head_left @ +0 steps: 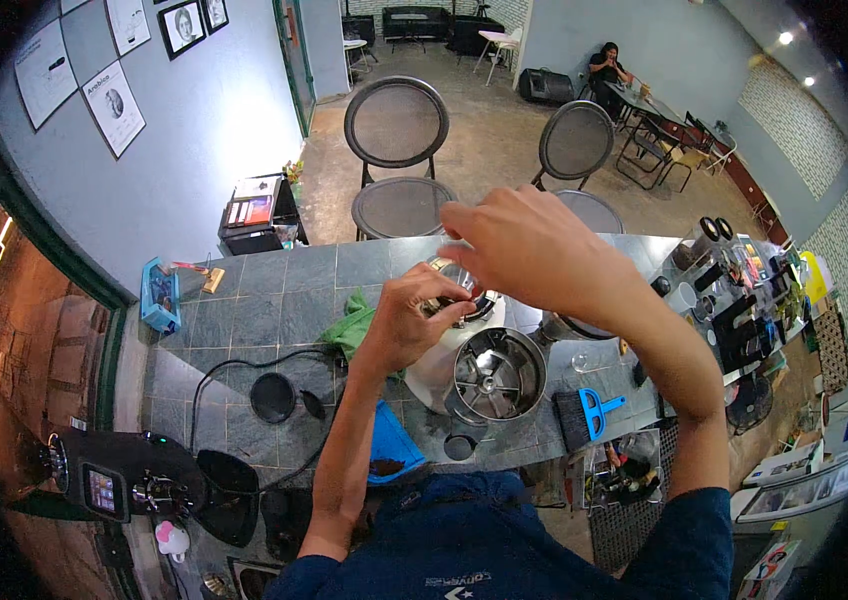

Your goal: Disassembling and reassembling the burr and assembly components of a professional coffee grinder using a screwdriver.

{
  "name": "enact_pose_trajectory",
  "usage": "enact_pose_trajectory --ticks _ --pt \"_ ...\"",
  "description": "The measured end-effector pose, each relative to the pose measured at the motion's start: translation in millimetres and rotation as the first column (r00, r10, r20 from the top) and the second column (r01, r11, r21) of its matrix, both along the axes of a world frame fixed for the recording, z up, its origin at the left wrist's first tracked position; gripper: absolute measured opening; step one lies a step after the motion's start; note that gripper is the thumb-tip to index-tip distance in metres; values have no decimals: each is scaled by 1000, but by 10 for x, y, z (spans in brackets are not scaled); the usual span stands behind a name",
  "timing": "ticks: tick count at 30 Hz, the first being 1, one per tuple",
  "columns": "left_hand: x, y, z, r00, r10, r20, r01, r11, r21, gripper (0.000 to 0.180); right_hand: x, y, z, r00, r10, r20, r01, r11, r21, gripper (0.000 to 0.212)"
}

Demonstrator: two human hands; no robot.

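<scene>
A white and metal machine point(431, 378) stands on the tiled counter in front of me, with a round open metal pan point(500, 374) on its near side. Flat stirring blades show inside the pan. Over the machine's round top part, my left hand point(406, 318) is closed, thumb and fingers pinched at its rim. My right hand point(529, 245) is just above and to the right, fingers curled in close to the left hand's fingertips. What either hand pinches is too small or hidden to name. A green cloth point(349, 326) lies beside my left wrist.
A blue dustpan point(391, 445) and a blue-handled brush point(584, 412) flank the pan. A black cable point(206, 385) loops across the counter point(254, 325) at left, near a dark round lid point(273, 397). Cups and bottles crowd the right end. Two chairs point(397, 122) face the counter's far side.
</scene>
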State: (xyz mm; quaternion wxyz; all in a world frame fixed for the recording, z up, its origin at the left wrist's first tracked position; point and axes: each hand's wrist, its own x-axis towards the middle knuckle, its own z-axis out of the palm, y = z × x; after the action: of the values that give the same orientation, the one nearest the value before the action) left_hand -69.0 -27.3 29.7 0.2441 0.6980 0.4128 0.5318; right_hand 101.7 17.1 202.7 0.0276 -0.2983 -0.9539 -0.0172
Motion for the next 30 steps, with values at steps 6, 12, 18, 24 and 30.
enact_pose_trajectory --ticks 6,12,18,24,30 --pt "10 -50 123 999 -31 -35 32 999 29 16 161 12 100 911 383 -154 -388 921 -6 22" --pt "-68 -8 20 999 -28 -35 28 1000 -4 15 85 20 28 996 70 -62 -69 998 14 24" --pt "-40 -2 65 997 -49 -61 52 998 36 15 31 -66 14 995 96 -20 -95 994 58 23" --pt "-80 26 9 995 -87 -57 89 996 18 19 159 -47 86 936 303 -182 -303 953 28 24" --pt "-21 -36 86 999 -36 -34 37 999 24 15 97 -115 158 989 112 95 -114 993 13 16"
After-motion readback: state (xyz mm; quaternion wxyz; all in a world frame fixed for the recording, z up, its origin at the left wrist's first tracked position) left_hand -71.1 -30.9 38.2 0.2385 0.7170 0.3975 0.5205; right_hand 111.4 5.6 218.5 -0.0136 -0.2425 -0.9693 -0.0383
